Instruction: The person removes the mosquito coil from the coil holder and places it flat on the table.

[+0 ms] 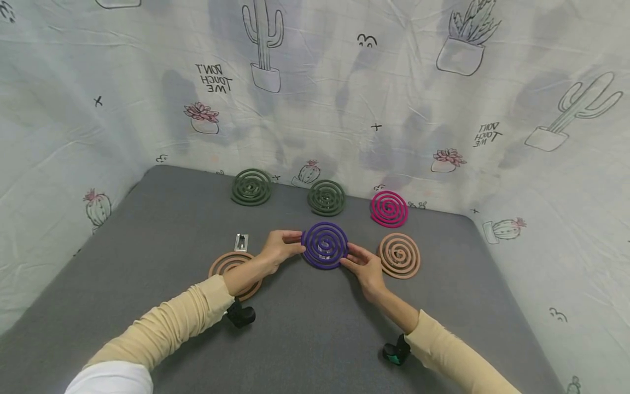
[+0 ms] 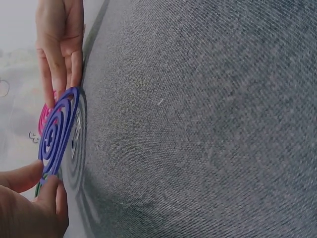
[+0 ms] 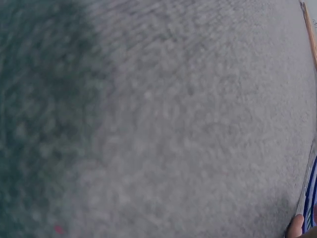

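Item: 1 purple spiral coil (image 1: 325, 244), flat and round, material uncertain. It is sitting between the 2 hands, above the middle of a grey, woven-textured surface (image 1: 305, 334); the left wrist view is showing a gap and a shadow beneath it.

Left hand (image 1: 279, 249): the grip is clamping the coil's left edge, thumb and fingers pinching the rim.

Right hand (image 1: 368, 272): the grip is clamping the opposite edge, fingers and thumb meeting at the rim.

Governing relation, as judged: how the coil's centre is lining up with the small silver metal piece (image 1: 324, 253) showing through its rings from below. Whether the 2 are touching, cannot tell. The coil is lying to the right of the left grip and to the left of the right grip. Being round, it is offering no long axis; the held diameter is running from hand to hand. Neither hand is standing nearer; both are touching it.

Neighbours: 2 dark green spiral coils, left (image 1: 251, 187) and middle (image 1: 327, 198), and 1 bright pink spiral coil (image 1: 389, 208) are forming the far row. 1 tan spiral coil (image 1: 399, 255) is lying just beside the right hand; another tan spiral coil (image 1: 223, 264) is lying partly hidden under the left forearm, near 1 uncovered silver metal stand (image 1: 241, 242).
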A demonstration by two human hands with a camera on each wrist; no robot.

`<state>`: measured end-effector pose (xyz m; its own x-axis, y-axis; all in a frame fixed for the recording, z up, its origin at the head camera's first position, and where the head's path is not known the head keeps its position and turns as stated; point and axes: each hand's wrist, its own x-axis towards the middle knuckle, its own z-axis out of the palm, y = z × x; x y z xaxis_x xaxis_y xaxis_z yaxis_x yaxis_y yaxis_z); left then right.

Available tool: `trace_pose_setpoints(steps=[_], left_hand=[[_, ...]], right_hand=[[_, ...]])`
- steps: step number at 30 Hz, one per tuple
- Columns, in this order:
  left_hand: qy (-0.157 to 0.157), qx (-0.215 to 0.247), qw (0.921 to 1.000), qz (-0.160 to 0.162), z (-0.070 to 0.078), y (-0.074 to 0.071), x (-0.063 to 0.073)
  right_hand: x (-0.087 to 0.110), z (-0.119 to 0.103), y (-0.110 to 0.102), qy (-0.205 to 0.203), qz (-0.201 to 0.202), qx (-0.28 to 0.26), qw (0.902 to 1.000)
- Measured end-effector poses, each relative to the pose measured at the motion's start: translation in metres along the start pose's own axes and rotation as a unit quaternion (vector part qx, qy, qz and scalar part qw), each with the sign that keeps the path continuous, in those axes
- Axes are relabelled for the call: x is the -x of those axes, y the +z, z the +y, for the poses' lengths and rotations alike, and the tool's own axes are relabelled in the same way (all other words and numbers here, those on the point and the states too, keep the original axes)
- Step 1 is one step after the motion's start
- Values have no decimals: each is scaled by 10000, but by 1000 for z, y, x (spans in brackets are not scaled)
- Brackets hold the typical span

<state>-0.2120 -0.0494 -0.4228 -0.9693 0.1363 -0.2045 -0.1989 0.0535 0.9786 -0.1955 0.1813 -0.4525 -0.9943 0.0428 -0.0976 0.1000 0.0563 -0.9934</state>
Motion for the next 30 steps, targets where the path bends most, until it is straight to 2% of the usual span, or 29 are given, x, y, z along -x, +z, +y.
trace_pose_setpoints(steps=[6, 12, 25, 30], left_hand=[[46, 49, 9999, 94, -1, 1, 2], [-9, 440, 9989, 132, -6, 5, 1], [-88, 861, 9960, 224, -5, 11, 1], [-55, 964, 9953, 112, -4, 11, 2]], right_hand=[[1, 3, 3, -102, 54, -234, 9997], [2, 3, 3, -113, 9, -579, 9983], [4, 0, -2, -135, -91, -800, 9967], [3, -1, -3, -162, -137, -802, 9966]])
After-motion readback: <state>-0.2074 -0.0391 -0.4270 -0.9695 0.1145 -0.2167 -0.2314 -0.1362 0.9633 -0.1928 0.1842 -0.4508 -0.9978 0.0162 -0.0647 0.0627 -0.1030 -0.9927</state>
